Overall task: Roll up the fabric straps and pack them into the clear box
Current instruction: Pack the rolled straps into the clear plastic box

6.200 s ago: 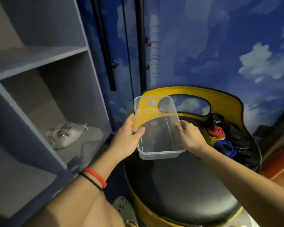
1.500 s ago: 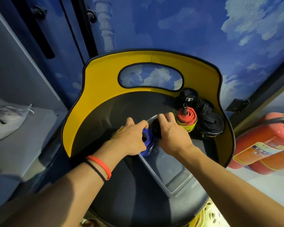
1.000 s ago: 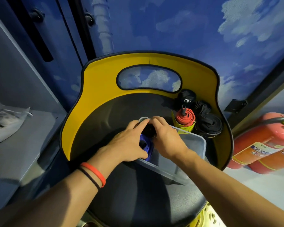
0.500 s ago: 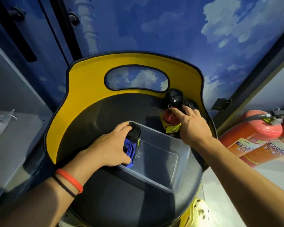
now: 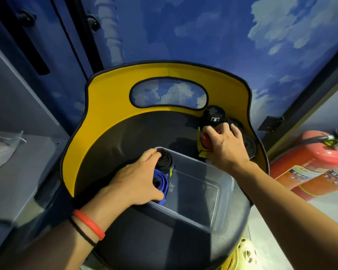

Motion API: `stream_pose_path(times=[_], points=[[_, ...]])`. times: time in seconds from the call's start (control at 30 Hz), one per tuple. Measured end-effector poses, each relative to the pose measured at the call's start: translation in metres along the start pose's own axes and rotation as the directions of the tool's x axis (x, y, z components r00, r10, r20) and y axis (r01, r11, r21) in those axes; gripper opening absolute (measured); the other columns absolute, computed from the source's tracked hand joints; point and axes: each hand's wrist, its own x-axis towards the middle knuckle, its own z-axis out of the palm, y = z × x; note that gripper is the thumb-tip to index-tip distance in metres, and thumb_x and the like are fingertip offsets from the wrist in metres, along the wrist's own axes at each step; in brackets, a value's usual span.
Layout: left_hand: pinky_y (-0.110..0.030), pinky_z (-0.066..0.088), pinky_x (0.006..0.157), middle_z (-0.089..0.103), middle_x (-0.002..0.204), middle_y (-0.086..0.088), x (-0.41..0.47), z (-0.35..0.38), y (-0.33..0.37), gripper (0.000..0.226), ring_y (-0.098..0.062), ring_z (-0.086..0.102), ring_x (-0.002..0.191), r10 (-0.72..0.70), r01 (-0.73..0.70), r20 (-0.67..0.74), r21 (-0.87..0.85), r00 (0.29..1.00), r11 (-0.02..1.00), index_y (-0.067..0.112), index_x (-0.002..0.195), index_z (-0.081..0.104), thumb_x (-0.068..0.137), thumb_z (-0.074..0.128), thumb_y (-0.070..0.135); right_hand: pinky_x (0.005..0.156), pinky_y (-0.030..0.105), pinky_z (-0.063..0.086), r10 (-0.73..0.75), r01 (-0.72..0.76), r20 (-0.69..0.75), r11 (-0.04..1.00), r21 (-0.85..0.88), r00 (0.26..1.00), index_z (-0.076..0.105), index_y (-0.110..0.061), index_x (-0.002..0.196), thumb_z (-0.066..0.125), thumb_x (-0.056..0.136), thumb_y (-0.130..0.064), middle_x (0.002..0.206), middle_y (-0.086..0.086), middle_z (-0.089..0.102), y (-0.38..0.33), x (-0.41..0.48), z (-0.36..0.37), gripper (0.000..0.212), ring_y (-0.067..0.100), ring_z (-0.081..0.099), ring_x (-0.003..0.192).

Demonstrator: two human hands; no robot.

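A clear plastic box point(image 5: 209, 215) lies on the black seat of a yellow-backed chair point(image 5: 109, 98). At the box's left end stand a rolled black strap point(image 5: 165, 159) and a rolled blue strap point(image 5: 161, 181). My left hand point(image 5: 137, 181) curls over both rolls and holds them against the box wall. My right hand point(image 5: 225, 146) grips a rolled red and yellow strap point(image 5: 204, 139) on the seat beyond the box. Behind it sit another black roll point(image 5: 215, 114) and loose black straps point(image 5: 249, 144), partly hidden by my right hand.
Two red fire extinguishers point(image 5: 312, 164) lie on the floor to the right. A grey shelf unit point(image 5: 23, 152) with a white bag point(image 5: 0, 151) stands at the left. A blue cloud-printed wall point(image 5: 203, 32) rises behind the chair.
My right hand has closed over the red and yellow roll it was reaching for. My left hand stays on the blue and black rolls in the box.
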Motion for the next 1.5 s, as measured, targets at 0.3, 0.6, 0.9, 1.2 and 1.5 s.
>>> stream_pose_path(times=[0.3, 0.6, 0.9, 1.2, 1.5], points=[[-0.043, 0.050, 0.099, -0.010, 0.166, 0.023, -0.001, 0.007, 0.003, 0.114, -0.029, 0.053, 0.131, -0.069, 0.070, -0.032, 0.048, 0.997, 0.996, 0.025, 0.160, 0.007, 0.075, 0.077, 0.052, 0.070, 0.046, 0.055, -0.184, 0.194, -0.071, 0.963, 0.185, 0.980, 0.039, -0.019, 0.125, 0.076, 0.069, -0.064, 0.152, -0.007, 0.030, -0.048, -0.031, -0.069, 0.080, 0.029, 0.059, 0.104], [-0.041, 0.052, 0.096, -0.009, 0.166, 0.023, -0.003, 0.003, 0.007, 0.114, -0.027, 0.056, 0.127, -0.052, 0.055, -0.040, 0.074, 0.998, 0.996, 0.024, 0.159, 0.010, 0.073, 0.079, 0.055, 0.062, 0.036, 0.048, -0.221, 0.231, 0.271, 0.973, -0.004, 0.937, 0.032, -0.029, 0.108, 0.062, 0.071, -0.080, 0.098, -0.012, 0.046, -0.068, -0.063, -0.073, 0.070, 0.023, 0.054, 0.075], [-0.043, 0.052, 0.095, -0.003, 0.166, 0.019, -0.004, 0.002, 0.007, 0.110, -0.029, 0.056, 0.125, -0.060, 0.062, -0.024, 0.063, 0.998, 0.996, 0.021, 0.157, 0.016, 0.073, 0.081, 0.050, 0.054, 0.034, 0.039, 0.030, -0.026, 0.125, 0.999, -0.029, 0.992, 0.037, -0.023, 0.122, 0.067, 0.084, -0.064, 0.114, 0.004, 0.042, -0.088, -0.051, -0.016, 0.064, 0.029, 0.064, 0.084], [-0.042, 0.055, 0.084, 0.022, 0.150, 0.010, -0.001, 0.000, 0.003, 0.103, -0.026, 0.059, 0.108, -0.045, 0.048, -0.044, 0.070, 0.998, 0.996, 0.021, 0.143, 0.031, 0.064, 0.085, 0.061, 0.065, 0.040, 0.053, -0.072, 0.026, 0.139, 0.952, 0.303, 0.988, 0.044, -0.015, 0.118, 0.086, 0.071, -0.048, 0.115, 0.004, 0.033, -0.078, -0.039, -0.004, 0.071, 0.031, 0.056, 0.077], [-0.055, 0.002, 0.126, -0.002, 0.168, 0.017, 0.008, -0.011, -0.001, 0.088, -0.009, -0.017, 0.155, 0.309, -0.290, -0.080, 0.187, 0.948, 0.938, 0.035, 0.143, 0.031, 0.075, 0.066, 0.079, 0.072, 0.040, 0.054, -0.153, 0.092, 0.155, 0.935, 0.342, 0.976, 0.046, -0.016, 0.124, 0.086, 0.074, -0.044, 0.118, 0.003, 0.037, -0.068, -0.037, -0.003, 0.070, 0.027, 0.059, 0.081]])
